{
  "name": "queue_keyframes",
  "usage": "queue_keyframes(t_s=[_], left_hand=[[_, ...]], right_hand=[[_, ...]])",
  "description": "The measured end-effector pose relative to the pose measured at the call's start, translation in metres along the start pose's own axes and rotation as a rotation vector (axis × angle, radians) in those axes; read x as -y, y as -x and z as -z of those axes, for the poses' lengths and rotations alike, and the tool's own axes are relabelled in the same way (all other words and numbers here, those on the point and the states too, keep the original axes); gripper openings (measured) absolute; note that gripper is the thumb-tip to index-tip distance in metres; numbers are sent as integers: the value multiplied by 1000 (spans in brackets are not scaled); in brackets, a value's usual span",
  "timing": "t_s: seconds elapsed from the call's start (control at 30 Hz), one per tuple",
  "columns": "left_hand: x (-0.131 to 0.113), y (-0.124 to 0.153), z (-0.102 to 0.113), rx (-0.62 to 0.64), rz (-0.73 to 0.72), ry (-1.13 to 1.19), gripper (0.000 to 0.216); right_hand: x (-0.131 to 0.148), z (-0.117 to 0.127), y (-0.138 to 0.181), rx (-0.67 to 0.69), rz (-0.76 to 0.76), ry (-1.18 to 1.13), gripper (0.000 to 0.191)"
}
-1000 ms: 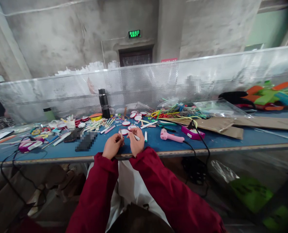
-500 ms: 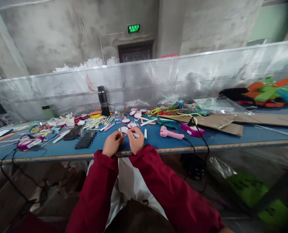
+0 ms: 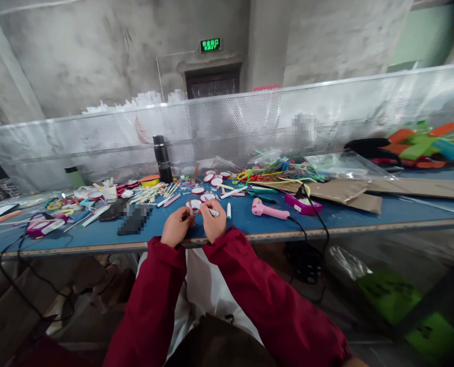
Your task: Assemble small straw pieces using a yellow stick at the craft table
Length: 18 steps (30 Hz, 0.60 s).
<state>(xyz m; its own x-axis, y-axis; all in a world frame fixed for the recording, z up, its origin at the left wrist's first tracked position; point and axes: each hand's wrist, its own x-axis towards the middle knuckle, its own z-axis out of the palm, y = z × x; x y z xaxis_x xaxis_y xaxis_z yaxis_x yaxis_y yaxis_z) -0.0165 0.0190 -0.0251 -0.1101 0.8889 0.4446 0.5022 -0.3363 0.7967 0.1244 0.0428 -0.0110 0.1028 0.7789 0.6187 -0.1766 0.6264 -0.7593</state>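
Near the table's front edge, my left hand pinches a small, thin, greyish-brown strip that stands up between the fingertips; its lower part is hidden. Close beside it, my right hand is closed around a white marker pen, whose writing end is hidden by the fingers. The two hands' fingertips almost meet. Just beyond them lie round white discs with red rims, such as this disc. To the right of my right hand lies a short white and green piece, perhaps the marker's cap.
On the blue table lie a pink glue gun, a purple box with cables and a dark phone. Behind are a black flask, a heap of coloured cords and cardboard. A perforated screen backs the table.
Both hands stay nearly in place with the same things in them. The marker in my right hand is tilted very slightly differently. The whole view has shifted a little.
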Motion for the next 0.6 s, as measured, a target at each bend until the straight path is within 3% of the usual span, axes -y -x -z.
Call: queue_keyframes(t_s=[0.6], left_hand=[[-2, 1, 1, -13, 14, -66, 20]], right_hand=[[-1, -1, 0, 13, -2, 2, 22]])
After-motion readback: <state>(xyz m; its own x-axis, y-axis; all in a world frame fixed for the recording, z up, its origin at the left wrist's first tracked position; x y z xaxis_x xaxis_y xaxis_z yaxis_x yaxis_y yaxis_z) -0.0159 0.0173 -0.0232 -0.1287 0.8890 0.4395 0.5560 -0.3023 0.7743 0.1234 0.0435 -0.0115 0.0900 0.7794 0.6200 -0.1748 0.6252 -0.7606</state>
